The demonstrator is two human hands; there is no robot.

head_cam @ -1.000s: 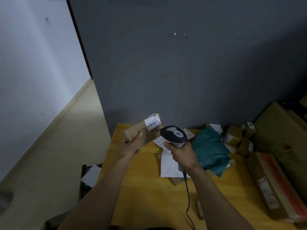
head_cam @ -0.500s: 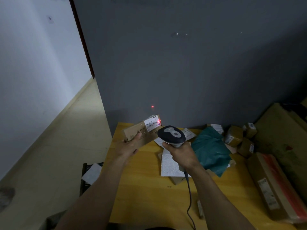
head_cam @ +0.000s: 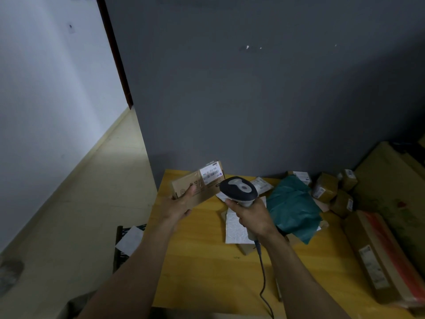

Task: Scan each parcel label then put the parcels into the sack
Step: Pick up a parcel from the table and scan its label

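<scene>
The cardboard parcel (head_cam: 195, 187) is held up over the far left corner of the counter (head_cam: 207, 268), clear of its surface, with its white label (head_cam: 211, 174) facing the camera. The left hand (head_cam: 180, 204) grips it by the near end: the thumb (head_cam: 190, 191) lies flat on the top face and the other fingers are hidden under the box. The forearm reaches in from the lower left.

The right hand (head_cam: 253, 215) comes in from the lower right, its fingers (head_cam: 232, 203) curled round the handle of the barcode scanner (head_cam: 239, 189). The scanner's head sits just right of the parcel, nose toward the label. Its cable (head_cam: 262, 275) hangs from the grip down to the counter's near edge.

Behind the scanner a white padded envelope (head_cam: 234, 229) lies on the counter, with a teal poly mailer (head_cam: 292, 203) partly over the pile beside it. Further right are small brown boxes (head_cam: 325, 187) near the grey wall (head_cam: 253, 100), and a long carton (head_cam: 377, 256) with a red stripe.

On the floor (head_cam: 80, 215) left of the counter, a black crate (head_cam: 119, 254) holds a white sheet (head_cam: 130, 240).

Against half a second ago, both hands keep the same pose and the parcel has barely shifted — but the red scan light on the label's right edge, and the red dot on the wall above it, have gone out.
</scene>
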